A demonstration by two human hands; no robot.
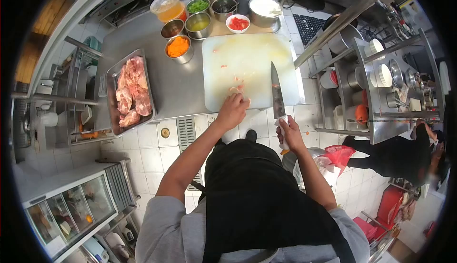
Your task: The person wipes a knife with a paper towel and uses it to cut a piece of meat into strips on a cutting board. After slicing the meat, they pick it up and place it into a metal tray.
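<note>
My right hand is closed round the white handle of a large kitchen knife. The blade points away from me over the right part of a white cutting board and looks smeared. At the board's near edge, my left hand has its fingers bent and drawn together. A small pale pinkish scrap lies by its fingertips; whatever those fingers hold is hidden. Several small reddish bits are scattered on the board just beyond that hand.
A metal tray of raw meat sits left on the steel table. Behind the board are a cup of orange slices, a bowl of red strips and several other containers. Another person is at the right, near shelves.
</note>
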